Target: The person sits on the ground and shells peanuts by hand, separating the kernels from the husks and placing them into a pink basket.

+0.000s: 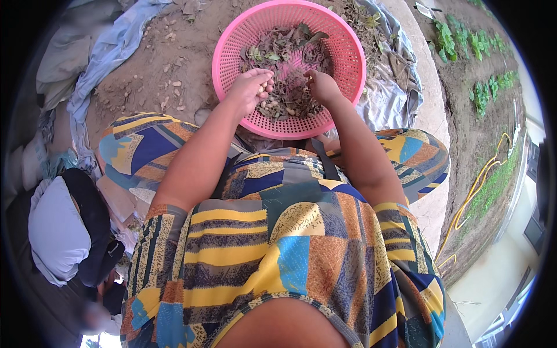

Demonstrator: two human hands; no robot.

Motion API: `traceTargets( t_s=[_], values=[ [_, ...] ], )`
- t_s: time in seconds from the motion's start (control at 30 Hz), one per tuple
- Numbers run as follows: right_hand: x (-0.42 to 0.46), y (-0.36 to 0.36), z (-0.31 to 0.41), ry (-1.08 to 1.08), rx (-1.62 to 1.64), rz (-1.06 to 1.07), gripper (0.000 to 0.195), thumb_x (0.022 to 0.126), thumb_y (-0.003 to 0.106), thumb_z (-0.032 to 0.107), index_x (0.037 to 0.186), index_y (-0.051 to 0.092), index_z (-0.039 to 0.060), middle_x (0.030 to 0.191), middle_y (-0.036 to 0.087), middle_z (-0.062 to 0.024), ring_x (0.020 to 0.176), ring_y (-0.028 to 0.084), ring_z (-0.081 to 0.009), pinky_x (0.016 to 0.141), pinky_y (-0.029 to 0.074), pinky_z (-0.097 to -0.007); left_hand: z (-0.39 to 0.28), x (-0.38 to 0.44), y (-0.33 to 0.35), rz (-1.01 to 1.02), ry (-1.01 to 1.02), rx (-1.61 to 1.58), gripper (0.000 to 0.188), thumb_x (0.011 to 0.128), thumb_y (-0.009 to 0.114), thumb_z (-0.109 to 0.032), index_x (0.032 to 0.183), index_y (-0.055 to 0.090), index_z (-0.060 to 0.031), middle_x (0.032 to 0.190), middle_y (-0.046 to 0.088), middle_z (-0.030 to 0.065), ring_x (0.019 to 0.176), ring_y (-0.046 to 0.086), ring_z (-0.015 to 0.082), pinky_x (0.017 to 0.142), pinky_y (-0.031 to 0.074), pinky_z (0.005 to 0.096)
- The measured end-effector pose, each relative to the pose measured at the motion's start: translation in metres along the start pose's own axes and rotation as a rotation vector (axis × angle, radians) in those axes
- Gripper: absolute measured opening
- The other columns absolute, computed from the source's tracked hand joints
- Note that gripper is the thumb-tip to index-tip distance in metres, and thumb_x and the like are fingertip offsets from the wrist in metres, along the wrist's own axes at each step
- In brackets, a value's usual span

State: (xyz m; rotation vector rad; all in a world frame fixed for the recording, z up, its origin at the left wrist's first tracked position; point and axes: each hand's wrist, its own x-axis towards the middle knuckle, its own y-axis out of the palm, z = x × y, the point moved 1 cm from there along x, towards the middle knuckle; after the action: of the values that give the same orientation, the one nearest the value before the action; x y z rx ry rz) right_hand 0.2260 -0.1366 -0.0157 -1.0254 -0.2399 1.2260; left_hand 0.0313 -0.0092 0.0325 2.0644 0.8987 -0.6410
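A round pink plastic basket (pixel 219 56) with slotted walls stands before my crossed legs. Dry leaves and stems (pixel 278 43) lie in it, with a few unshelled peanuts (pixel 269 104) near its front side. My left hand (pixel 252 89) is over the basket's left part, its fingers curled around several peanuts (pixel 262 88). Over the right part of the basket is my right hand (pixel 323 87), thumb and index finger bent close to each other above the leaves; whether something small is between them cannot be told.
Loose peanuts (pixel 176 83) lie on the soil at the left, beside a crumpled blue cloth (pixel 113 48). Another dirty cloth or sheet (pixel 387 100) lies right of the basket. Beyond a concrete edge (pixel 428 108) are leafy plants (pixel 444 41) and a yellow hose (pixel 472 187). A person (pixel 61 230) is at the lower left.
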Motion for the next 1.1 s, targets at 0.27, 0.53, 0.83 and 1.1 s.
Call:
traceTargets(
  t_s=[0.27, 0.53, 0.83, 1.1],
  values=[
    [-0.007, -0.026, 0.089, -0.088, 0.569, -0.281, 0.013, 0.086, 0.058, 0.011, 0.094, 0.059, 0.0002, 0.076, 0.064, -0.0133, 0.069, 0.064, -0.0248, 0.063, 0.05, -0.0348, 0.0, -0.009, 0.008, 0.1, -0.046, 0.005, 0.027, 0.098, 0.046, -0.029, 0.1, 0.058, -0.005, 0.084, 0.06, 0.0044, 0.07, 0.058, 0.0144, 0.052, 0.041, 0.0234],
    [-0.008, -0.032, 0.093, -0.091, 0.276, -0.329, 0.02, 0.086, 0.058, 0.017, 0.099, 0.062, 0.0015, 0.094, 0.064, -0.0171, 0.094, 0.061, -0.0339, 0.081, 0.048, -0.0403, -0.004, -0.01, 0.003, 0.119, -0.06, -0.116, 0.029, 0.098, 0.042, -0.031, 0.094, 0.056, -0.0056, 0.082, 0.058, 0.0047, 0.066, 0.053, 0.0144, 0.048, 0.038, 0.0216],
    [-0.032, 0.044, 0.028, -0.094, -0.616, 0.398, 0.034, 0.088, 0.054, 0.025, 0.118, 0.06, 0.0125, 0.141, 0.04, -0.0143, 0.113, 0.053, -0.0372, 0.092, 0.048, -0.0439, -0.004, -0.009, -0.005, 0.036, -0.005, 0.002, 0.021, 0.096, 0.049, -0.021, 0.094, 0.055, -0.0017, 0.077, 0.054, 0.0036, 0.058, 0.047, 0.0089, 0.04, 0.034, 0.0183],
    [-0.017, 0.023, 0.015, -0.02, -0.382, 0.527, 0.026, 0.079, 0.06, 0.013, 0.104, 0.065, 0.0096, 0.102, 0.066, -0.0163, 0.098, 0.063, -0.031, 0.084, 0.049, -0.0392, 0.001, -0.008, -0.006, -0.005, -0.018, 0.084, 0.018, 0.095, 0.05, -0.023, 0.094, 0.056, -0.0061, 0.077, 0.055, 0.002, 0.057, 0.046, 0.0083, 0.044, 0.035, 0.0201]
  ],
)
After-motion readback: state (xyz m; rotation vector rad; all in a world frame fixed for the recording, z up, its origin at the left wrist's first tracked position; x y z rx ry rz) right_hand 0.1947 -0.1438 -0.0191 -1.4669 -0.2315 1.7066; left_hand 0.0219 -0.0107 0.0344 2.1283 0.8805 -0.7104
